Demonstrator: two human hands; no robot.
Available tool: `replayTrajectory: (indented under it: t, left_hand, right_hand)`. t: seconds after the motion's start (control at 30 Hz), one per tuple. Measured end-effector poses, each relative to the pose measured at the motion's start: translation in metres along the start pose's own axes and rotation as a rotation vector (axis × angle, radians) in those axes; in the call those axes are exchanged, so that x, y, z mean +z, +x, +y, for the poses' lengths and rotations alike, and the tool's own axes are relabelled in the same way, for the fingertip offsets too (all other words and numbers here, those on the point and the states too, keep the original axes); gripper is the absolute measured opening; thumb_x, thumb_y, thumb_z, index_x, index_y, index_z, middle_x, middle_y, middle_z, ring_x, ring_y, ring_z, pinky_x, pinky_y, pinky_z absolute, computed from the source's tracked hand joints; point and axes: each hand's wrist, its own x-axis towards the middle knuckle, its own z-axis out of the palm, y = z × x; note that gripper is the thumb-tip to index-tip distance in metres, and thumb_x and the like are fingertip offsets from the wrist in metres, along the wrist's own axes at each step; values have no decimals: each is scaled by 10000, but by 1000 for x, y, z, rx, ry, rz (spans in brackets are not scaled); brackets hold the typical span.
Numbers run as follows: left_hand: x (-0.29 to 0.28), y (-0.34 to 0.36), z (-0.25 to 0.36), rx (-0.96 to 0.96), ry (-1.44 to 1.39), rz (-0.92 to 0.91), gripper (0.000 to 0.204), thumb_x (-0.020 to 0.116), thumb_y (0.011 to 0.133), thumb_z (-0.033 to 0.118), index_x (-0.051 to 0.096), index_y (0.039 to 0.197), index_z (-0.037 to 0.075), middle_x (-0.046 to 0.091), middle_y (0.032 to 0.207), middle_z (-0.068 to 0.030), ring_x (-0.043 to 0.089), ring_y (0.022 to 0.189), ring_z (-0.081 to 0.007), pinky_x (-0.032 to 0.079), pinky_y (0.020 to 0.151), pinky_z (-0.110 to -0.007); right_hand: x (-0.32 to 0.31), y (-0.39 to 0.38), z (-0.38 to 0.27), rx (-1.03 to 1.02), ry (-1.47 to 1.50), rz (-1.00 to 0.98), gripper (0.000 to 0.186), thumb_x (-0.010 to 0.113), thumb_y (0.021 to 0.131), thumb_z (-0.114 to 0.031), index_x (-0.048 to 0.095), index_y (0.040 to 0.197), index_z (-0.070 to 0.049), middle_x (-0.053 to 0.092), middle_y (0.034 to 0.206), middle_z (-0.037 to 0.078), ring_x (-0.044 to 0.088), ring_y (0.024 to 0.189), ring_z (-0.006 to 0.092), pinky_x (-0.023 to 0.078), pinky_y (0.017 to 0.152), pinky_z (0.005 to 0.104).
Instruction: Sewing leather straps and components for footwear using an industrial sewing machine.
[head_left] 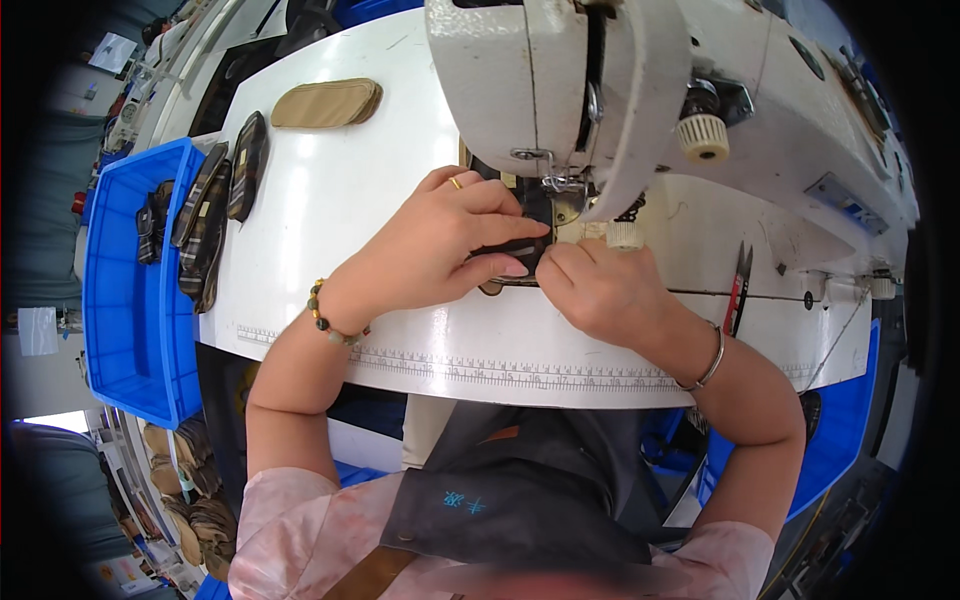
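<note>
A white sewing machine (545,95) stands over the worktable, its presser foot (567,186) just above a dark fabric piece (512,255). My left hand (450,235) lies over that piece, thumb and fingers closed on it from the left. Beside the piece's right edge, my right hand (603,290) is curled closed, close below the needle area. Its fingertips are turned under, so what they pinch is hidden. Part of the fabric piece disappears beneath the left fingers and the machine head.
Tan oval fabric pieces (325,103) lie stacked at the back left. Plaid pieces (208,225) rest by a blue bin (135,310) at the left. Red-handled scissors (738,290) lie right of my right hand. A ruler strip (480,370) runs along the table's near edge.
</note>
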Motion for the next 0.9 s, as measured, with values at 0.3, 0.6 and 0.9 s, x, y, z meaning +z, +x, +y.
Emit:
replayTrajectory:
  t: [0.3, 0.6, 0.9]
  left_hand:
    - [18, 1, -1, 62, 204, 26, 194, 772, 785, 153, 766, 977, 129, 610, 926, 17, 590, 962, -205, 432, 1017, -418]
    - [15, 3, 2, 138, 270, 48, 150, 781, 762, 159, 779, 907, 123, 615, 890, 28, 596, 917, -194, 458, 971, -384]
    - [21, 4, -2, 154, 244, 93, 141, 788, 747, 170, 781, 880, 124, 621, 887, 39, 598, 906, -193, 465, 948, -391]
  right_hand:
    - [-23, -6, -12, 77, 112, -183, 102, 664, 668, -126, 574, 695, -86, 514, 617, 19, 578, 502, 141, 455, 447, 307]
    - [-28, -6, -16, 83, 191, -278, 77, 650, 699, -98, 584, 684, -64, 560, 628, 58, 606, 505, 177, 462, 446, 329]
    - [-25, -5, -15, 110, 239, -272, 71, 647, 715, -97, 585, 692, -73, 573, 608, 57, 615, 497, 186, 467, 442, 343]
